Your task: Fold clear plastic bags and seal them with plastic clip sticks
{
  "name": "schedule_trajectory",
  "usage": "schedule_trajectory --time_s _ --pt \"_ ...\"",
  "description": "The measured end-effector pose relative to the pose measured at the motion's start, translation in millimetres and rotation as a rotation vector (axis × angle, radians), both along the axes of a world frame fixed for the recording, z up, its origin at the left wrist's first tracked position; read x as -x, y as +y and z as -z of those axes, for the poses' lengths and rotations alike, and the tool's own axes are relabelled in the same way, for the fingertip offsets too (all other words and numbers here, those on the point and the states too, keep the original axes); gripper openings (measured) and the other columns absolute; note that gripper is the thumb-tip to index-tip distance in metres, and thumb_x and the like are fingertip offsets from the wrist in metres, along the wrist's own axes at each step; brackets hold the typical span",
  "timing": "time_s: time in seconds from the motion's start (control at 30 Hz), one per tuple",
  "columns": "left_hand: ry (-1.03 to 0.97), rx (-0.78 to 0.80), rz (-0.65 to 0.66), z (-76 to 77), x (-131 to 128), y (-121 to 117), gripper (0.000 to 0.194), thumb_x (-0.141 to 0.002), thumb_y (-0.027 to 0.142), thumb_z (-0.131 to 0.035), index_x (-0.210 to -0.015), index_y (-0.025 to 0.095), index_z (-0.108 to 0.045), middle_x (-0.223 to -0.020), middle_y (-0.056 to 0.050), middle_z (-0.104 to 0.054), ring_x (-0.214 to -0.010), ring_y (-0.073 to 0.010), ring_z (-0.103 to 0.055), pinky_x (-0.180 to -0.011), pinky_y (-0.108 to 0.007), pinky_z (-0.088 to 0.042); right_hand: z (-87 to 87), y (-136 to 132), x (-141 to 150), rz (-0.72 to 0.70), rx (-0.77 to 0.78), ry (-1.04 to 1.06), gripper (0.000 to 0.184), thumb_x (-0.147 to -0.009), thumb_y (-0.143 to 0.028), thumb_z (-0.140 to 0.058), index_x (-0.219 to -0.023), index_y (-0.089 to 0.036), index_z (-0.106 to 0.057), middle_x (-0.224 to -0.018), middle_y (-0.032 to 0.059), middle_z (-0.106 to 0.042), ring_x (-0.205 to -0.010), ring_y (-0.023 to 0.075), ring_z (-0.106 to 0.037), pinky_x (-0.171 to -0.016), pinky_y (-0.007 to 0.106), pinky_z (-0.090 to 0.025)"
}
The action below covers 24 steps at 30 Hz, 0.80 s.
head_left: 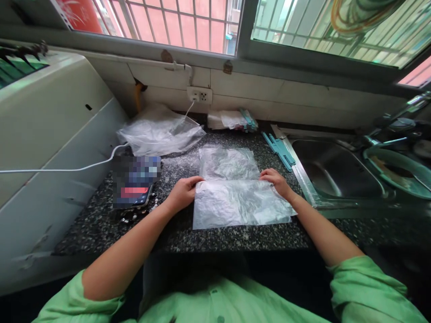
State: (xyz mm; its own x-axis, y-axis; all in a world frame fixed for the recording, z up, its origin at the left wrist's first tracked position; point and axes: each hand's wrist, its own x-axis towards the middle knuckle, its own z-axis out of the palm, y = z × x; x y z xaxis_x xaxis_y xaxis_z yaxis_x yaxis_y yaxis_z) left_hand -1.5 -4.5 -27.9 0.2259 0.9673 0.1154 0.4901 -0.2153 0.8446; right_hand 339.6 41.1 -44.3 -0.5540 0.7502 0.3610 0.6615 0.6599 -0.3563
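Observation:
A clear plastic bag (235, 202) lies on the speckled dark countertop, its near part folded over the part farther from me. My left hand (183, 194) pinches its left edge at the fold line, thumb stretched along the plastic. On the other side, my right hand (276, 183) grips the right edge at about the same height, fingers curled over it. Behind the bag, near the wall, sits a stack of flat packets (230, 120) with blue strips at one end. Several flat blue plastic strips (279, 150) lie to the right, beside the sink.
A heap of clear plastic bags (161, 130) lies at the back left. In front of it rests a phone (136, 184) with a beaded strap; a white cable (84, 169) runs nearby. A steel sink (332, 168) and a basket (397, 168) stand right, a wall socket (199, 95) behind.

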Motion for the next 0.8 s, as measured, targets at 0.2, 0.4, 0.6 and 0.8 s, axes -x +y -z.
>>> schedule_trajectory --time_s 0.2,0.4,0.6,0.8 --pt "-0.262 0.195 -0.065 -4.2 -5 3 0.022 -0.059 0.033 -0.058 -0.067 0.014 -0.064 -0.062 -0.002 -0.067 -0.059 -0.0150 -0.058 -0.055 -0.023 -0.045 -10.9 -17 13 -0.057 0.053 0.222 0.025 -0.072 -0.033 -0.063 -0.094 -0.020 -0.064 -0.094 0.0075 -0.057 -0.089 0.0192 -0.055 -0.080 0.035 -0.047" --pt "-0.226 0.222 -0.149 -3.4 -12 14 0.027 -0.065 0.040 -0.056 -0.055 0.015 -0.057 -0.049 0.001 -0.060 -0.047 -0.0119 -0.052 -0.046 -0.021 -0.039 -7.0 -6 24 0.200 0.177 0.307 0.028 -0.078 -0.038 -0.048 -0.064 -0.017 -0.061 -0.072 0.0056 -0.059 -0.067 0.0159 -0.055 -0.062 0.028 -0.044" --pt "-0.011 0.336 -0.239 -0.1 -15 30 0.018 -0.076 0.024 -0.044 -0.080 0.015 -0.058 -0.040 0.003 -0.055 -0.034 -0.0138 -0.050 -0.040 -0.022 -0.038 -1.9 12 42 0.420 0.192 0.215 0.038 -0.076 -0.041 -0.045 -0.044 -0.019 -0.042 -0.045 -0.0019 -0.041 -0.046 0.0109 -0.039 -0.049 0.025 -0.030" --pt "0.140 0.214 -0.320 -3.1 -13 31 0.048 -0.072 0.018 -0.053 -0.119 0.008 -0.049 -0.048 0.002 -0.059 -0.042 -0.0154 -0.055 -0.054 -0.025 -0.046 -11.0 4 50 0.613 0.171 0.055 0.038 -0.071 -0.045 -0.051 -0.045 -0.020 -0.041 -0.045 -0.0019 -0.044 -0.046 0.0105 -0.039 -0.048 0.024 -0.024"
